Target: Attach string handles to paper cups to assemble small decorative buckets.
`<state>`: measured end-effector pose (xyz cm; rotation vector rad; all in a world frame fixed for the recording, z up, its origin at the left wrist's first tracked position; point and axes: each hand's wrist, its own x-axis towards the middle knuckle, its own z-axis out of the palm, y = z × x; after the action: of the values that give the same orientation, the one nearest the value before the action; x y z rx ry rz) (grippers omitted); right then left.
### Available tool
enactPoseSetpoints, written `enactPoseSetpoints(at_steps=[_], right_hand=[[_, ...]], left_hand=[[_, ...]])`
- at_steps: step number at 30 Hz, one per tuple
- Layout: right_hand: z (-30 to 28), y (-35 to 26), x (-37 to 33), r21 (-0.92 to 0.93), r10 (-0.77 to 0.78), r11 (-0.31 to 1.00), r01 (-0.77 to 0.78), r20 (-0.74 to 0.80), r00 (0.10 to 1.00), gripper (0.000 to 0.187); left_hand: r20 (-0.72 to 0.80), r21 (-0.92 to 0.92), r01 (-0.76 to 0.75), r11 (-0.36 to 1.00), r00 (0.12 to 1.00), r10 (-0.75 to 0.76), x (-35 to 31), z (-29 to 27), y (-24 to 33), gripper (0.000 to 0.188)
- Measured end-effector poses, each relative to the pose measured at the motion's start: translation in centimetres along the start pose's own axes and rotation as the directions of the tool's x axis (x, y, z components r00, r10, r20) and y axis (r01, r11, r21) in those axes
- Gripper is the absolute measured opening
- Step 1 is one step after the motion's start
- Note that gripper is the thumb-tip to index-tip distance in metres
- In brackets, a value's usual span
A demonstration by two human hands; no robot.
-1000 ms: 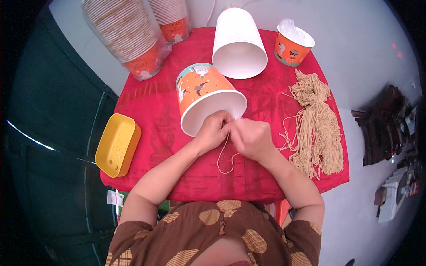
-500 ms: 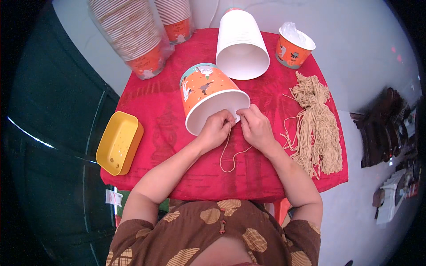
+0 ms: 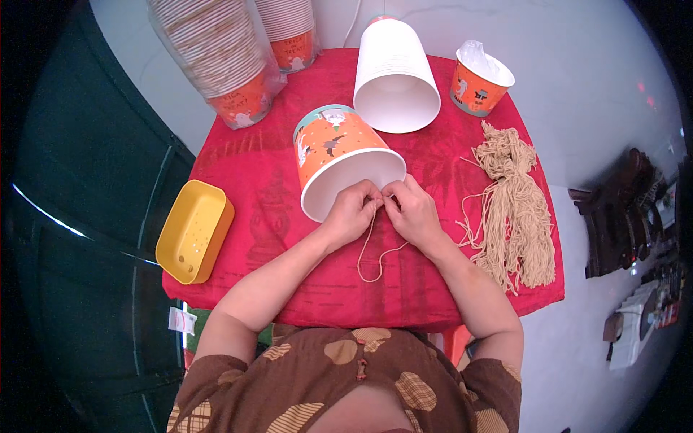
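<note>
Counter (image 3: 303, 299): red-clothed.
Left hand (image 3: 352, 211): pinching tan string (image 3: 359, 261), loop at six o'clock.
Right hand (image 3: 414, 212): pinched narrow, contents hidden.
Orange cup (image 3: 328, 144): lying at twelve o'clock from left hand.

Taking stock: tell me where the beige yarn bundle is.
In the head view, the yarn bundle lies on the red tablecloth near its right edge, right of the right hand.
</note>
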<state>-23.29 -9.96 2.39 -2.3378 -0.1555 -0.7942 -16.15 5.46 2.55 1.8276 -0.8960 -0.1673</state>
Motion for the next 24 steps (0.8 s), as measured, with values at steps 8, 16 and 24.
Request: enactPoseSetpoints(at_steps=[8,16,24], right_hand=[[-0.25,-0.17,0.06,0.044,0.03,0.999,-0.032,0.033,0.999,0.008],[-0.41,0.08,-0.19,0.136,0.045,0.989,-0.054,0.071,0.996,0.007],[-0.4,-0.37,0.12,0.211,0.017,0.977,-0.008,-0.037,0.999,0.008]], left_hand=[[-0.027,-0.071,0.099,0.993,0.995,-0.101,0.52,-0.15,-0.1,0.006],[0.086,-0.302,0.284,0.91,0.959,-0.27,0.76,-0.5,0.03,0.005],[0.097,-0.311,0.279,0.909,0.96,-0.262,0.66,-0.54,0.14,0.005]])
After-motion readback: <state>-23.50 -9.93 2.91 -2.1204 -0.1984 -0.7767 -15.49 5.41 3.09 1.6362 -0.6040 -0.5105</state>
